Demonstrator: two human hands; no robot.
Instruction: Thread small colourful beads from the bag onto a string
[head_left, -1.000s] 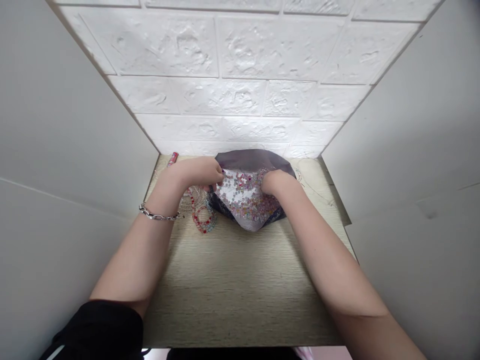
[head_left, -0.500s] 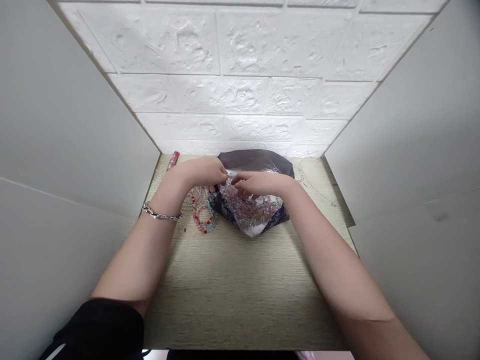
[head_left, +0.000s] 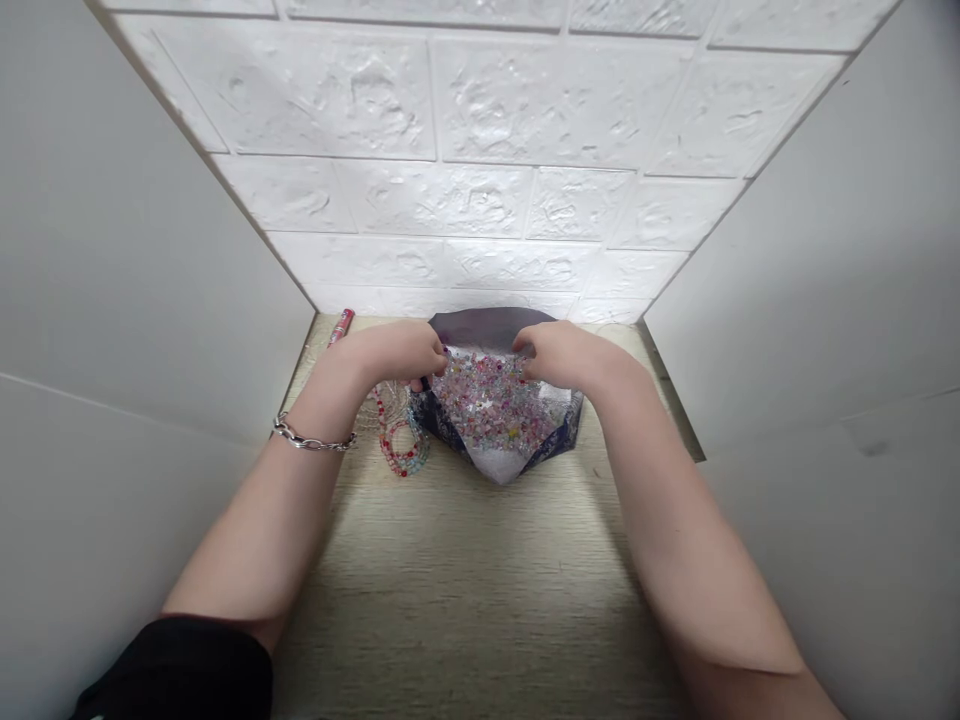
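Note:
An open dark bag (head_left: 487,325) with a silvery inside lies spread on the table. Many small pink, clear and coloured beads (head_left: 495,400) fill its middle. My left hand (head_left: 409,350) is at the bag's left edge, its fingers curled together in a pinch; what they hold is too small to make out. Over the right side of the beads hovers my right hand (head_left: 559,355), its fingers curved and apart, with nothing visible between them. Beside the bag, below my left hand, lies a strand of red, white and blue beads (head_left: 405,455).
A red tube-shaped packet (head_left: 342,326) lies behind my left wrist. The wooden table (head_left: 465,580) is hemmed in by a white brick-patterned wall (head_left: 480,200) at the back and grey panels (head_left: 135,300) on both sides. Clear strands lie near the bead string.
My right hand has moved right, away from my left hand, uncovering the beads in the bag. My left hand stays near the bag's left edge. The view has shifted slightly.

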